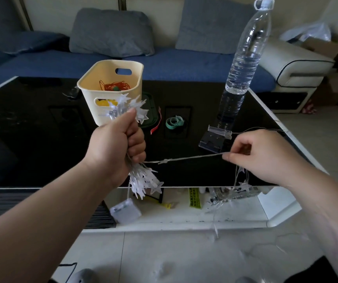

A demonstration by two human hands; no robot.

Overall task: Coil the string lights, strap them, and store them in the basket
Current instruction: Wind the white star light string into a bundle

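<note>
My left hand [121, 146] grips a coiled bundle of star string lights [141, 181]; white stars stick out above and below the fist. A white battery box [125, 210] dangles beneath it. A taut wire runs from the fist rightward to my right hand [260, 156], which pinches it between thumb and fingers. Loose stars [243, 186] hang below that hand over the table's front edge. The cream basket [94, 82] stands on the black table behind my left hand, holding an orange wire bundle. A teal strap [175, 121] and a red strap [156, 124] lie to the basket's right.
A tall clear water bottle [243, 56] stands at the table's back right. A clear plastic clip [220, 131] with thin wire lies near it. The glossy black table [31, 139] has a white lower shelf with small clutter. A blue sofa sits behind.
</note>
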